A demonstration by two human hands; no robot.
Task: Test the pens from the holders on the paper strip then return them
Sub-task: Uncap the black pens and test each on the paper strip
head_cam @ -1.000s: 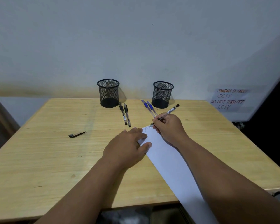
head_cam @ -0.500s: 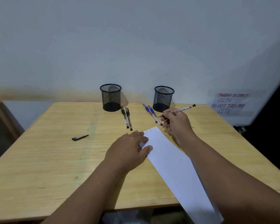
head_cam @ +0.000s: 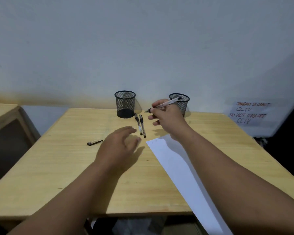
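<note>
The right hand [head_cam: 168,117] pinches a clear pen [head_cam: 165,104] between thumb and fingers and holds it above the wooden table [head_cam: 58,167], its tip pointing left and its capped end reaching over the rim of the right mesh holder [head_cam: 183,103]. The hand and forearm cover the table in front of that holder, so what lies there cannot be told. The left hand [head_cam: 120,146] is blurred, fingers spread and relaxed, holding nothing, just left of the paper strip [head_cam: 182,175]; whether it touches the table cannot be told. The strip runs diagonally from mid-table past the near edge, with faint marks at its far end. Two black pens [head_cam: 140,125] lie side by side between the left mesh holder [head_cam: 125,104] and the left hand's fingertips. A loose pen cap [head_cam: 94,142] lies well to the left. A handwritten CCTV notice [head_cam: 249,113] hangs on the wall at the right.
</note>
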